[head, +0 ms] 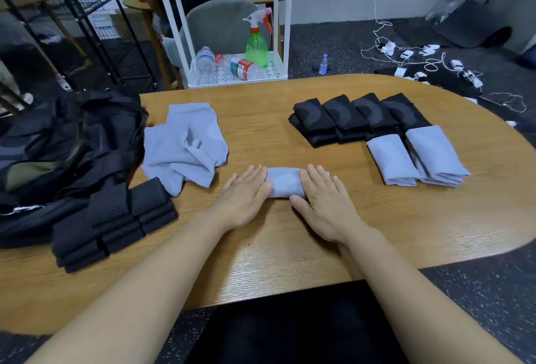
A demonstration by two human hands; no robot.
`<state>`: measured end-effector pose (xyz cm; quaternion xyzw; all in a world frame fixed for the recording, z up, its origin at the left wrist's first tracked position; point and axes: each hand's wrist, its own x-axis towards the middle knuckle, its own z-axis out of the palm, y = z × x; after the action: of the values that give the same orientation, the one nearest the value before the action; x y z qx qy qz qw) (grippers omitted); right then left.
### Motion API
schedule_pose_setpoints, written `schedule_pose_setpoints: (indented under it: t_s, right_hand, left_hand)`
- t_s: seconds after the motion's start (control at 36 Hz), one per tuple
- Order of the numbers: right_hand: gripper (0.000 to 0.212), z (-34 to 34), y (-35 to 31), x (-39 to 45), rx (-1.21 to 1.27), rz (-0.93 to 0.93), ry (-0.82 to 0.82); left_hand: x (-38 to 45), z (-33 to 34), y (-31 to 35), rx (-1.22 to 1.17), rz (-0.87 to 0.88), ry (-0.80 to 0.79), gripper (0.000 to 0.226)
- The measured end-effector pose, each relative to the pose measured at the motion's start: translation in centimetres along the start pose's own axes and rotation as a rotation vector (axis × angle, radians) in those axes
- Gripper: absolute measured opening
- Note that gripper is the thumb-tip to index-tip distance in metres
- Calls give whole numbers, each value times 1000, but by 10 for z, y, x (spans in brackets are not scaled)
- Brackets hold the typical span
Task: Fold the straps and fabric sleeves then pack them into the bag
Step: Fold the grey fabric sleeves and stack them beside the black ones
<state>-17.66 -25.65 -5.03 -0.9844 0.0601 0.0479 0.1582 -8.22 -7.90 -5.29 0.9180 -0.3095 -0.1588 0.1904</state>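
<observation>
Both hands — left hand (pixel 246 194), right hand (pixel 323 199) — press flat, fingers straight, on folded light-blue fabric sleeve (pixel 284 182), mid wooden counter (pixel 406 218). Soft, light, prob. springs open — pinch stacked edges w/ thumb underneath.

Both bare forearms are stretched forward from the near edge of the counter (pixel 377 227) and are angled inward toward each other. The left hand (pixel 246 194) is laid palm down, its fingers straight and held together, thumb tucked along its inner side. The right hand (pixel 324 201) is likewise laid flat, palm down, fingers straight and slightly spread, thumb pointed toward the left hand. The two hands are set side by side, apart, near the counter's middle.
</observation>
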Motion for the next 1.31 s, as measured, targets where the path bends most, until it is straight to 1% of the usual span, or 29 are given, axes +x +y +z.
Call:
schedule_pose_setpoints:
  t_s: [0.06, 0.08, 0.11, 0.17, 0.19, 0.22, 0.31, 0.42, 0.5, 0.61, 0.69, 0.75, 0.81, 0.89, 0.94, 1.0, 1.06, 1.08, 1.11, 1.19, 1.28, 1.31]
  right_hand:
    - [57, -6, 0, -1, 110, 3, 30]
    - [53, -9, 1, -2, 173, 8, 80]
    - [47, -12, 1, -2, 221, 14, 163]
    - [43, -18, 3, -1, 239, 31, 369]
    - [41, -22, 4, 0, 224, 54, 428]
    - [37, -24, 5, 1, 194, 81, 453]
    - [26, -31, 9, 8, 62, 161, 400]
    - [20, -31, 10, 16, -99, 264, 226]
    - [26, -32, 11, 22, -100, 322, 119]
    - [20, -43, 7, 29, -109, 360, 12]
    - [27, -47, 8, 32, -105, 370, -42]
    - [26, -47, 10, 29, -83, 361, -38]
    - [22, -42, 16, 25, -43, 339, -3]
    - [17, -36, 25, 13, 65, 322, 98]
    - [26, -34, 30, 3, 188, 327, 169]
    - [26, -33, 37, -8, 303, 348, 233]
    - [12, -32, 44, -17, 385, 373, 300]
    - [3, -32, 48, -22, 422, 382, 333]
    - [5, -33, 52, -26, 454, 395, 367]
    - [14, -36, 65, -40, 491, 384, 442]
    - [14, -41, 78, -52, 450, 372, 533]
    - [16, -42, 82, -55, 430, 366, 558]
  left_hand:
    - [3, -7, 7, -67, -67, 105, 51]
    - [4, -9, 12, -70, -107, 167, 45]
    - [6, -10, 17, -72, -155, 226, 41]
    - [9, -12, 27, -78, -270, 302, 37]
    - [11, -12, 32, -62, -326, 314, 36]
    - [13, -12, 35, -33, -373, 307, 35]
    - [20, -13, 45, 19, -479, 229, 36]
    - [32, -11, 47, -40, -572, 182, 35]
    - [41, -8, 44, -129, -601, 153, 34]
    - [46, -9, 48, -234, -624, 134, 20]
    - [46, -9, 51, -279, -595, 147, 25]
    - [44, -7, 52, -343, -556, 188, 30]
    - [43, -5, 51, -410, -524, 227, 29]
    - [43, -4, 55, -493, -446, 276, 21]
    - [44, -4, 62, -544, -394, 291, 20]
    - [48, -2, 71, -591, -337, 305, 16]
    - [54, 1, 83, -660, -305, 324, 7]
    - [57, 3, 89, -695, -292, 335, 11]
    - [60, 6, 95, -714, -276, 339, 17]
    - [69, 15, 115, -710, -210, 334, 27]
    - [79, 26, 132, -707, -106, 326, 17]
    - [82, 28, 138, -705, -63, 332, 13]
